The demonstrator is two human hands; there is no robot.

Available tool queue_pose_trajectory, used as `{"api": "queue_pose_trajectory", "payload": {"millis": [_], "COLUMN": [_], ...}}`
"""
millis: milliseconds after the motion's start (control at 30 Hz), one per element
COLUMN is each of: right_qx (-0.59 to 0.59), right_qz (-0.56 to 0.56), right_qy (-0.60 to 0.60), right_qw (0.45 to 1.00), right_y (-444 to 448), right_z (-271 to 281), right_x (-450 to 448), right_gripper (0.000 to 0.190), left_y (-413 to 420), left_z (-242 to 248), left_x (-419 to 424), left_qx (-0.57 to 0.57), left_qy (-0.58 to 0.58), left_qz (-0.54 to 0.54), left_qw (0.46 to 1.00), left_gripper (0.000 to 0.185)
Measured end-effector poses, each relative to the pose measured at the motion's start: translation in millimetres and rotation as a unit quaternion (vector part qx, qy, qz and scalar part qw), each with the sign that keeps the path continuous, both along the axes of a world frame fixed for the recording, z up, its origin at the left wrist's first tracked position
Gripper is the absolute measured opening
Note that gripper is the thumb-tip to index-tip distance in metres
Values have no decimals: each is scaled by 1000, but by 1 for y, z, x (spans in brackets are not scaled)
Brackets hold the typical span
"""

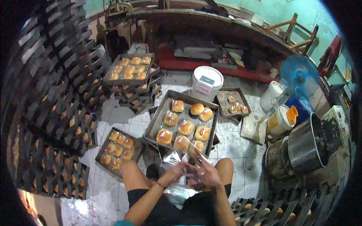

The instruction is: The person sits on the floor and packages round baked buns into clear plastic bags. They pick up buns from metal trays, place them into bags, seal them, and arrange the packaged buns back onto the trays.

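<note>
My left hand (174, 173) holds thin clear plastic, and a shiny clear plastic bag (171, 158) shows just beyond its fingers. Close beside it is my right hand (208, 174), blurred, fingers partly spread near a clear film; whether it grips the film I cannot tell. More clear plastic (181, 192) lies in my lap. Beyond both hands is a large metal tray (181, 111) of golden buns, most in clear wrappers with small labels. One bun (197, 108) there looks unwrapped and touches a wrapped bun (206, 114).
A smaller bun tray (135, 158) lies by my left knee. Another tray (128, 80) tops a stack at far left. Tall racks (53, 113) of buns line the left. A white lidded bucket (208, 72), a blue fan (299, 76) and a steel mixing bowl (304, 147) stand beyond and right.
</note>
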State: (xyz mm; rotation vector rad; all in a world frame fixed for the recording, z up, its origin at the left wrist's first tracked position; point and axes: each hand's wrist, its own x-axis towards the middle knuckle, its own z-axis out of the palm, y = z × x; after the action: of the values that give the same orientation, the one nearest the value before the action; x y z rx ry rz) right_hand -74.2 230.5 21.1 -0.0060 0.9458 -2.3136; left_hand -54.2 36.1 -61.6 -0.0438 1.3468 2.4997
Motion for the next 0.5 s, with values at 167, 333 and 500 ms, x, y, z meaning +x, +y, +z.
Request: {"api": "queue_pose_trajectory", "payload": {"millis": [167, 333, 500], "right_qx": [-38, 134, 578], "right_qz": [-11, 214, 101], "right_qy": [-29, -42, 267], "right_qw": [999, 967, 765], "right_y": [-48, -49, -38], "right_z": [-18, -46, -107], "right_x": [3, -34, -207], "right_gripper": [59, 48, 59], "left_y": [-11, -67, -80], "left_z": [19, 11, -22], "left_x": [-10, -24, -28], "left_qx": [79, 174, 119], "left_qy": [-78, 23, -41], "left_qz": [137, 249, 302], "left_qw": [984, 953, 945], "left_gripper": [42, 31, 27]}}
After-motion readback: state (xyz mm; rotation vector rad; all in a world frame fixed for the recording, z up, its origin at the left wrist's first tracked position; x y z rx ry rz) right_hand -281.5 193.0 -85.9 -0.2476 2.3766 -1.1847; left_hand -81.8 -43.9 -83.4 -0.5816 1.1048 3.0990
